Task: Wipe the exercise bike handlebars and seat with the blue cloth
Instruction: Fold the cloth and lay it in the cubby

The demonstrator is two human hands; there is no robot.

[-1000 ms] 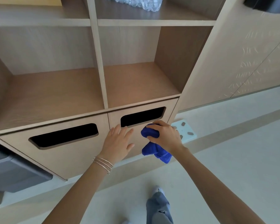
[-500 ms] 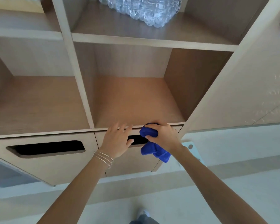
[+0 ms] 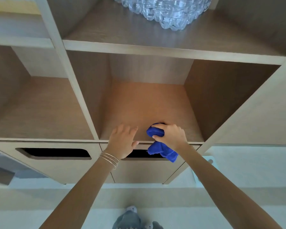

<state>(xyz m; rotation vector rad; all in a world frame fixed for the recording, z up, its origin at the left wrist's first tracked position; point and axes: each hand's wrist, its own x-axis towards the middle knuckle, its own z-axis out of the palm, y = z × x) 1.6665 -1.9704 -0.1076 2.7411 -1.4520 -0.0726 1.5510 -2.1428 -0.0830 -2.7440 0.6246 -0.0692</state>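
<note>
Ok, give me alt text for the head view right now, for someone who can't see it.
The right hand grips a bunched blue cloth at the front edge of an open wooden shelf compartment, with the left hand flat and open beside it. A pack of clear bottles sits on the shelf above; no exercise bike is in view.

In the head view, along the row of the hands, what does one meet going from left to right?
Dark drawer cut-out → left hand → blue cloth → right hand, which grips the cloth → white object on the floor.
</note>
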